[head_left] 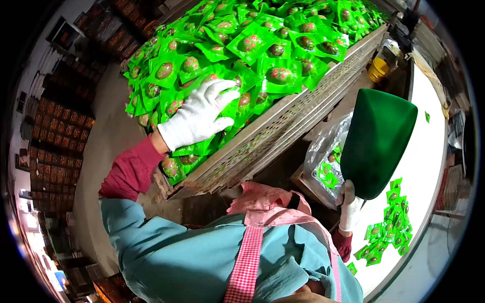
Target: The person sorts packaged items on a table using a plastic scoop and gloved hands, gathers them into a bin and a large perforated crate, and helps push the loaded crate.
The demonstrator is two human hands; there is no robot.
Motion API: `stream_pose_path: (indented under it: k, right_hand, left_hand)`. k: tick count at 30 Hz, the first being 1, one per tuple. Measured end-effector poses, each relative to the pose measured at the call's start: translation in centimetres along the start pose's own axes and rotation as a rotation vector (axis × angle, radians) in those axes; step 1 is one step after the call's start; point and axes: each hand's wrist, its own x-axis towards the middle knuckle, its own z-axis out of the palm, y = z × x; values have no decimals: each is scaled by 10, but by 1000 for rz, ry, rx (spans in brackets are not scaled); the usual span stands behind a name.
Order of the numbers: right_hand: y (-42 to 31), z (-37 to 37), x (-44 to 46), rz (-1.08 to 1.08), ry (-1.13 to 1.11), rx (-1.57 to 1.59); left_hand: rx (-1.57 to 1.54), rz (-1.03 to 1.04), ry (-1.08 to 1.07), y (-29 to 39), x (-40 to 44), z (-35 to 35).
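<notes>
My left hand (197,112), in a white glove, lies on a heap of green packets (275,48), each with a brown egg-like thing showing through. Its fingers are spread and nothing is gripped in them. The heap fills a perforated crate (283,121). On the right, my right hand (349,208), also gloved, is closed around the handle of a dark green scoop (379,141). The scoop's broad blade points up and away from me, over the edge of a white table (424,151); no packets show on it.
Several green packets (389,227) lie on the white table at the right. Below the scoop stands a container lined with clear plastic (316,151), with packets inside. A yellow bucket (378,69) is further back. Stacked crates (60,131) line the left wall.
</notes>
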Motion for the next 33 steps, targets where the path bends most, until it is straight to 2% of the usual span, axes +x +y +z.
stream_pose_path:
  k: [3,6,8,12,14,16,18,20,21,22,24,28,33]
  right_hand:
    - [-6,14,2,17,-43,-43]
    - [-20,30,2,7,-103,-24]
    - [-16,27,3,51,-130,1]
    - [6,17,3,41,-108,4]
    - [5,16,4,42,-167,-6]
    - [-3,20,3,11,-164,10]
    - [-7,20,-3,5,-148,26]
    - [-12,22,-4,36,-125,27]
    - [-19,26,-5,60,-124,38]
    - [-18,27,-5,59,-121,37]
    - [-14,25,-3,52,-156,24]
    - [1,28,2,16,-156,-10]
    - [5,48,3,-24,-149,-71]
  left_hand:
    - [180,-15,29,-12,3,8]
    - [100,-25,49,-12,-1,11]
    - [-61,-43,15,6,-19,8]
    - [7,-99,-7,14,-36,6]
    - [-393,-84,-20,-1,-35,2]
    - [-483,-177,110,-7,-40,-11]
    - [-367,-206,182,-8,-51,-17]
    - [-160,-188,47,7,-63,-4]
    - [-56,-236,113,21,-68,-2]
    - [-1,-262,70,29,-69,-10]
    - [42,-185,-5,35,-83,-5]
    - [42,-211,83,43,-94,7]
    - [65,-167,159,43,-68,18]
